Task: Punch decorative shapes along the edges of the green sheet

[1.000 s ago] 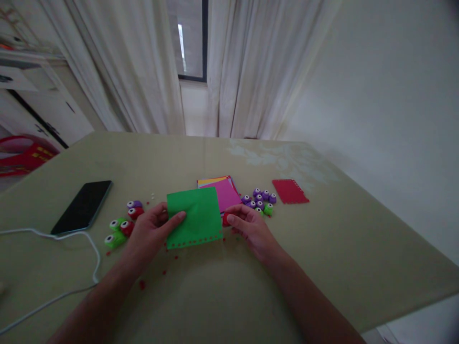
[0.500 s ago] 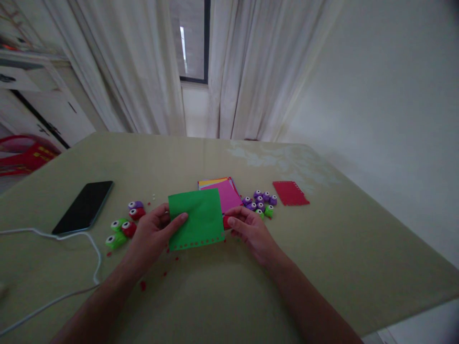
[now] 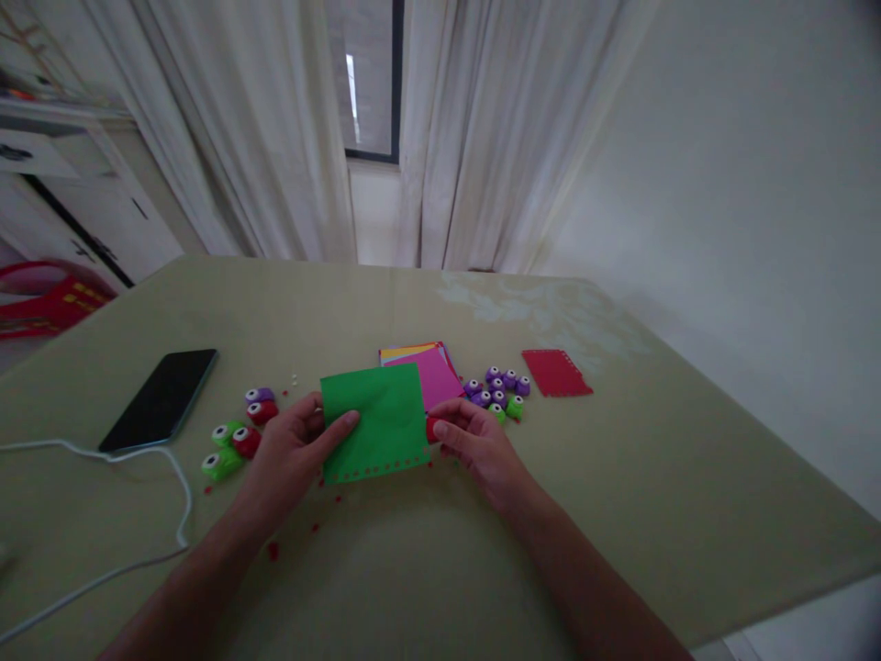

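Note:
A green paper sheet (image 3: 377, 418) with a row of small holes along its near edge lies in the middle of the table. My left hand (image 3: 293, 448) grips its left edge, thumb on top. My right hand (image 3: 474, 441) is closed on a small red punch (image 3: 432, 428) at the sheet's right edge. Behind the sheet lies a stack of coloured papers (image 3: 427, 367), pink on top.
Purple and green punches (image 3: 496, 393) cluster right of the stack, beside a red punched paper (image 3: 556, 372). More red, green and purple punches (image 3: 238, 430) sit at the left. A black phone (image 3: 160, 397) with a white cable (image 3: 130, 459) lies far left. Red scraps dot the table (image 3: 619, 477).
Both hands have stayed at the green sheet. My right hand has curled a little closer round the red punch at the sheet's right edge.

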{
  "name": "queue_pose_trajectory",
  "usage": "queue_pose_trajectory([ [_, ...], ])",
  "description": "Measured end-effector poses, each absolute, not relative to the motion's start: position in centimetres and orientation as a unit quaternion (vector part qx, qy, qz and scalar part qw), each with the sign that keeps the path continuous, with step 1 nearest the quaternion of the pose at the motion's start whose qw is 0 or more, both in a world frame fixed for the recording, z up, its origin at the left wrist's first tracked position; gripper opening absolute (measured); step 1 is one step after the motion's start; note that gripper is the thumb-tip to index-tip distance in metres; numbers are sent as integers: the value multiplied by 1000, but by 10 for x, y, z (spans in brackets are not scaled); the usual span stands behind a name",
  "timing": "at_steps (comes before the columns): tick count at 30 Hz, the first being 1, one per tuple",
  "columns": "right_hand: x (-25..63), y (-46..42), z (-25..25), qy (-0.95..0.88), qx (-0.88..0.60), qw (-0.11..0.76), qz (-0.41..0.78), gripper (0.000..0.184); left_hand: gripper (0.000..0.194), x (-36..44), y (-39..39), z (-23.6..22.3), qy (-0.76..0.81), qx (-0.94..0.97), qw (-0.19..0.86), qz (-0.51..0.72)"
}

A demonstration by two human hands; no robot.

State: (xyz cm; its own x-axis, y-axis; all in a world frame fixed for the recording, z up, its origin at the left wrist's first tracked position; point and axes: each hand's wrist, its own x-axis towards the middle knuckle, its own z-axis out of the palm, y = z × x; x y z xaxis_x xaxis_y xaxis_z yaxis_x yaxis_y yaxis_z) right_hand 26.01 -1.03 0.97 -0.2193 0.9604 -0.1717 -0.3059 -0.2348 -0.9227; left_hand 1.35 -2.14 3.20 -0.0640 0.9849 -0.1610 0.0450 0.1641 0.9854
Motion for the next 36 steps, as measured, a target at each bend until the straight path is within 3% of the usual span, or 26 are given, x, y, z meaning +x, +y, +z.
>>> queue_pose_trajectory([
  [15, 259, -9, 7, -415, -419, 430, 683, 50, 42, 18, -24, 31, 550, 445, 525, 474],
  [22, 259, -7, 3, -446, -444, 397, 668, 53, 52, 13, -19, 23, 544, 458, 537, 454],
  [28, 252, -11, -7, -586, -511, 360, 516, 37, 51, 8, -11, 12, 555, 490, 537, 404],
  [36, 247, -15, 0, -645, -525, 344, 435, 13, 46, 2, -8, 6, 602, 553, 453, 355],
])
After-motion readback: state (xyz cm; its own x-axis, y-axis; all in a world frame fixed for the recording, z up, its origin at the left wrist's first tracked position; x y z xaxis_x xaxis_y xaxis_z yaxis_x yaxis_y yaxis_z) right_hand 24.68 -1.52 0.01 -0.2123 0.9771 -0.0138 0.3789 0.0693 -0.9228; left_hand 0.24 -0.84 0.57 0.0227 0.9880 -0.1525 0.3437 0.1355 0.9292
